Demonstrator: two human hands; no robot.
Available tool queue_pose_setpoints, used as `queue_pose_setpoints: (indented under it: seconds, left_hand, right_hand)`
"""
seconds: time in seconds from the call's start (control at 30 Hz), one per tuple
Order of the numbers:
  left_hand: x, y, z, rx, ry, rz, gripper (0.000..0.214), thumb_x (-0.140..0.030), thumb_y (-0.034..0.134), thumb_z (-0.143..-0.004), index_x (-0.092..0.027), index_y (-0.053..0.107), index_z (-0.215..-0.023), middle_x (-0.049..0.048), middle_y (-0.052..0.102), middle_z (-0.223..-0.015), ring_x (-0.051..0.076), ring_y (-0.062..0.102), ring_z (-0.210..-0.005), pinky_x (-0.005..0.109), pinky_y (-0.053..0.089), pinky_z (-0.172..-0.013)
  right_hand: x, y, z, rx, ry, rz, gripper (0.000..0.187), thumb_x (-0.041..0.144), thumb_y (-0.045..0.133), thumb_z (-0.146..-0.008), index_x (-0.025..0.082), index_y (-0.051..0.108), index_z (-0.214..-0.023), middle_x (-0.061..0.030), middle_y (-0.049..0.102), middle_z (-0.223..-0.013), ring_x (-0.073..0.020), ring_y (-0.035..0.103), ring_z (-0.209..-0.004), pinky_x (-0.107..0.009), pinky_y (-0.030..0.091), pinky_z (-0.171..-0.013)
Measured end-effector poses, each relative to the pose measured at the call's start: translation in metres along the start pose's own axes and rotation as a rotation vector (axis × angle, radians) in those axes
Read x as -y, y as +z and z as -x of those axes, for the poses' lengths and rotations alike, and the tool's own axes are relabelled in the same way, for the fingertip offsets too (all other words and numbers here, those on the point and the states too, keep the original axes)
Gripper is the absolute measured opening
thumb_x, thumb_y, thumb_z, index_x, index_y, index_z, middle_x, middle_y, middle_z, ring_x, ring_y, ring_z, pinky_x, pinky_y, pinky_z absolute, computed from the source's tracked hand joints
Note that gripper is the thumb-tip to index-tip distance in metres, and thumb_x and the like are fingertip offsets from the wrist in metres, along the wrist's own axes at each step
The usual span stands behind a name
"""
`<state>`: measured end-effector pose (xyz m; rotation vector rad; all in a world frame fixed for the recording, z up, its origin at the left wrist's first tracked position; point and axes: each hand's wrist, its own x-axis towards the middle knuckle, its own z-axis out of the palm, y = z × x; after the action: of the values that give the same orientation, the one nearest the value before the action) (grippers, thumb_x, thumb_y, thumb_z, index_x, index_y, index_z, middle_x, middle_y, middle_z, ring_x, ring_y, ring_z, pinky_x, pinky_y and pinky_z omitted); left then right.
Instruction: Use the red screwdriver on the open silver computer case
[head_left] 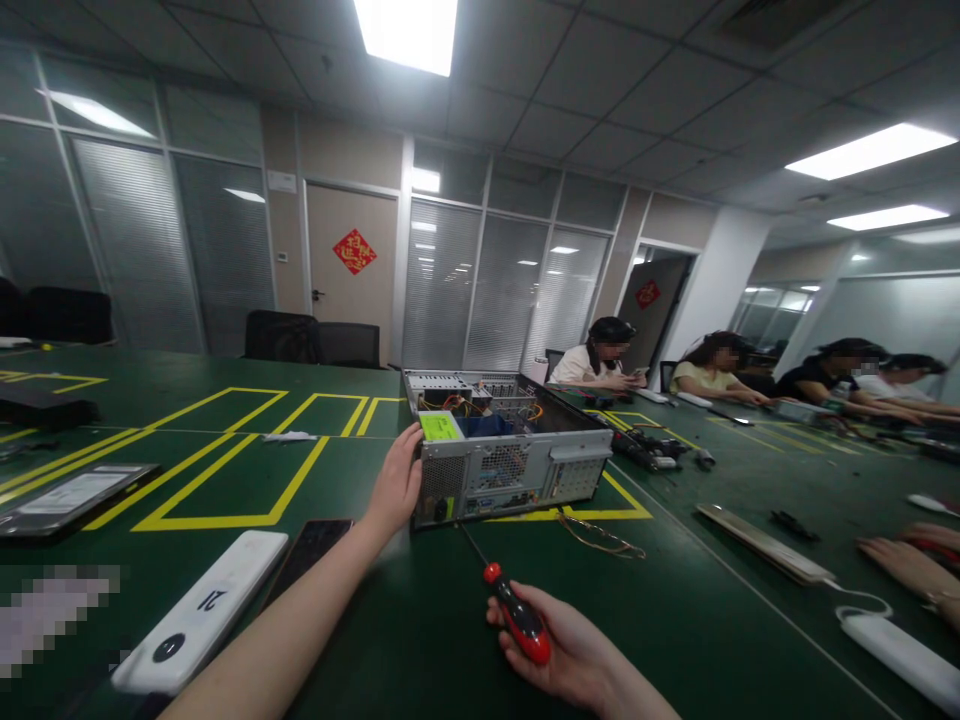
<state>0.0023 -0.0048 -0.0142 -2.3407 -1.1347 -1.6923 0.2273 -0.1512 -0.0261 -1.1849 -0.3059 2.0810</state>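
A metal computer case [517, 470] lies on its side on the green table with its top uncovered, showing colored wires and a power supply with a bright yellow-green label [441, 427]. My left hand [397, 480] rests flat against the case's left side, fingers stretched along it. In front of the case, my right hand [544, 640] is wrapped around the handle of a red and black screwdriver [517, 612]. The screwdriver's shaft points up and left toward the case's lower edge; whether the tip touches anything cannot be made out.
A hard drive [79, 497], a white device marked 21 [202, 610] and a dark phone [309, 555] lie at left. Thin wires [604, 535] lie right of the case. Farther right are a power bank [765, 542], another person's hands [911, 565] and several people seated along the table.
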Motion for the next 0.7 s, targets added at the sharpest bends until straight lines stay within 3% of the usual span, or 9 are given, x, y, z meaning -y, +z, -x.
queue_pose_setpoints:
  seconds: [0.13,0.33,0.4,0.57,0.7]
  left_hand:
    - [0.002,0.001,0.0,-0.008,0.011,0.005,0.043,-0.025,0.03,-0.093,-0.019,0.03,-0.135,0.0112,0.035,-0.141,0.022,0.032,-0.132,0.047,0.03,-0.109]
    - [0.001,0.0,-0.001,-0.016,0.028,0.009,0.043,-0.025,0.029,-0.093,-0.019,0.03,-0.135,0.0119,0.037,-0.14,0.022,0.033,-0.132,0.046,0.03,-0.109]
    - [0.001,0.0,-0.001,-0.014,0.027,0.009,0.043,-0.025,0.029,-0.093,-0.019,0.03,-0.135,0.0118,0.036,-0.14,0.022,0.033,-0.132,0.046,0.03,-0.109]
    - [0.002,0.001,0.0,-0.016,0.022,0.009,0.044,-0.025,0.029,-0.093,-0.02,0.029,-0.136,0.0115,0.036,-0.14,0.022,0.033,-0.132,0.047,0.03,-0.108]
    - [0.003,0.003,0.001,-0.014,0.019,0.008,0.044,-0.025,0.029,-0.093,-0.019,0.029,-0.136,0.0115,0.036,-0.14,0.022,0.032,-0.132,0.046,0.03,-0.109]
  right_hand:
    - [-0.003,0.003,0.0,0.09,0.053,-0.027,0.035,0.037,0.041,-0.09,0.009,0.056,-0.104,-0.0046,0.063,-0.066,-0.0102,0.058,-0.048,-0.016,0.043,-0.038]
    - [0.0,0.003,0.0,-0.028,-0.11,-0.04,0.021,0.029,0.048,-0.088,0.011,0.054,-0.08,-0.0028,0.059,-0.062,-0.0012,0.04,-0.036,-0.007,0.022,-0.029]
    - [0.0,0.003,0.0,-0.022,-0.09,-0.043,0.018,0.024,0.05,-0.087,0.009,0.054,-0.077,-0.0041,0.06,-0.065,-0.0008,0.041,-0.038,-0.007,0.024,-0.029]
    - [-0.006,0.01,0.001,-0.005,-0.017,-0.147,0.03,0.03,0.047,-0.088,0.001,0.056,-0.091,-0.0073,0.063,-0.068,-0.007,0.057,-0.052,-0.013,0.046,-0.047]
    - [-0.012,0.013,-0.002,0.051,0.037,-0.137,0.034,0.034,0.038,-0.092,0.006,0.057,-0.097,-0.0068,0.063,-0.069,-0.01,0.059,-0.053,-0.018,0.048,-0.047]
